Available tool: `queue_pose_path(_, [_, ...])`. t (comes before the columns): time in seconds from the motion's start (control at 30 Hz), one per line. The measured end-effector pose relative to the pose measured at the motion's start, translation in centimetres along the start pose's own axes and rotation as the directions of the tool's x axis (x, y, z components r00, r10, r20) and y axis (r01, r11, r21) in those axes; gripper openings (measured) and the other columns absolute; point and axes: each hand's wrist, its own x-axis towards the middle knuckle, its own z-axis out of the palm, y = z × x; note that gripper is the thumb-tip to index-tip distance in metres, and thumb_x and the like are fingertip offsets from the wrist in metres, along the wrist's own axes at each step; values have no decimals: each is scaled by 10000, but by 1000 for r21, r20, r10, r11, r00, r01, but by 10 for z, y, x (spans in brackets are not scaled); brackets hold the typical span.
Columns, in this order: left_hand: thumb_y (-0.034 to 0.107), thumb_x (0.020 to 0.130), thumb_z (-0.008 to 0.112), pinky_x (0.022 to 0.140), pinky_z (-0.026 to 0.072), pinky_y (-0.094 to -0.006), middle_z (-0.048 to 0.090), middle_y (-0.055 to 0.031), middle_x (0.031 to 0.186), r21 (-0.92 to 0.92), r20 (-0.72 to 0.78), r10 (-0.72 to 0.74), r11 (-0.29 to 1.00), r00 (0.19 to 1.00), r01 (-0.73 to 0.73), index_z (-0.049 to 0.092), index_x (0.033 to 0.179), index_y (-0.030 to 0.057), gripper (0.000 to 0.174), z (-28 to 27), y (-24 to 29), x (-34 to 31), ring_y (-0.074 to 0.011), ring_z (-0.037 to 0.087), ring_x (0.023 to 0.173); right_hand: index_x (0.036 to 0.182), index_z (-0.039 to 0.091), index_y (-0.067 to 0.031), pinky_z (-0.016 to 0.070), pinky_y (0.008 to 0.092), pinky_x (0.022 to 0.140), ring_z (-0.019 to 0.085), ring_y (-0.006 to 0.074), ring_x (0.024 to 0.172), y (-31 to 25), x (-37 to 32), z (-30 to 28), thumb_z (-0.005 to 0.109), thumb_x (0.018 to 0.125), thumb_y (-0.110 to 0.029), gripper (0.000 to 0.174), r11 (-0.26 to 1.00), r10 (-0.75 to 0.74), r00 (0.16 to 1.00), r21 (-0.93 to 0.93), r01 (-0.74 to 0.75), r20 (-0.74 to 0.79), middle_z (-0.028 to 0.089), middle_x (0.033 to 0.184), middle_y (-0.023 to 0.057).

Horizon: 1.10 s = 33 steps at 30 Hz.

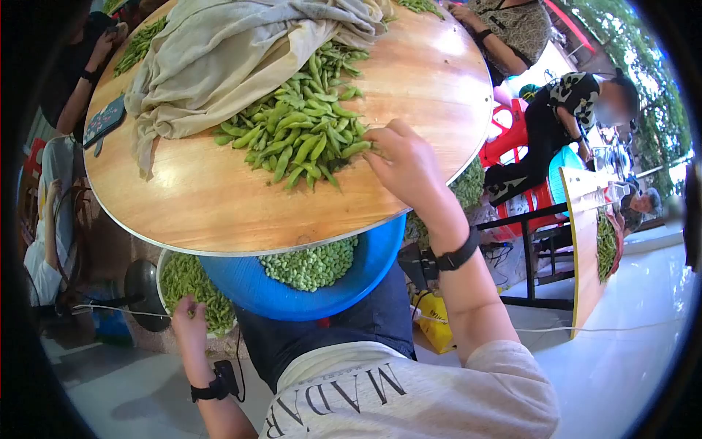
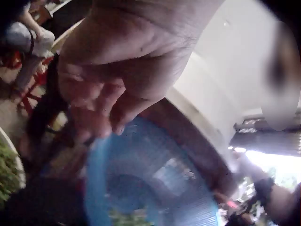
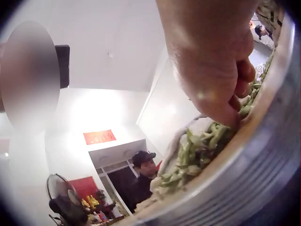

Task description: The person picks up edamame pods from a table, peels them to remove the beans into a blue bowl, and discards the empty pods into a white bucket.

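Observation:
On the round table lies a heap of green soybean pods point(image 1: 292, 139). My right hand point(image 1: 406, 164) reaches to its right edge, where thumb and forefinger pinch the end of one soybean pod point(image 1: 357, 148). The right wrist view shows the same hand point(image 3: 211, 75) low over the pods point(image 3: 202, 150). Beside my lap, my left hand point(image 1: 190, 329) hangs over a pale bucket point(image 1: 162, 282) of green pods or hulls. Its fingers point(image 2: 96, 106) are loosely curled, with nothing visible in them. A blue basin point(image 1: 238, 289) under the table edge holds shelled beans point(image 1: 314, 263).
A beige cloth point(image 1: 219, 66) covers the far part of the heap. A phone point(image 1: 104, 121) lies on the table point(image 1: 212, 208) at the left. Other people sit around the table. To the right stand red stools point(image 1: 508, 135) and an upright wooden board point(image 1: 583, 249).

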Motion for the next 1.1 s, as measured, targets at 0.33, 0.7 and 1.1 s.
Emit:
queue_pose_path(0.33, [19,823,532,460,401,-198,577,-78,903,-812,414,328,555,849,182,590,989,-30,182,16,198,-46,-94,512,535,793,590,-15,352,235,454,448,90,504,-34,-39,-15,601,760,-155,144,475,325,810,656,-586,488,471,561,12])
queue_pose_path(0.7, [54,804,586,383,344,-150,612,-48,739,-888,375,319,394,870,238,612,943,-11,155,9,192,-62,-53,479,440,859,599,-23,330,186,463,411,39,517,-81,-85,8,506,877,-227,225,329,154,767,700,-634,623,479,601,-27])
queue_pose_path(1.1, [-50,715,627,503,425,-241,580,-113,688,-438,-203,616,638,761,-634,613,874,-19,163,7,175,-70,-161,546,556,748,526,-24,324,212,437,386,57,492,-109,-82,26,444,914,-269,307,402,11,746,681,-613,666,456,559,-8])
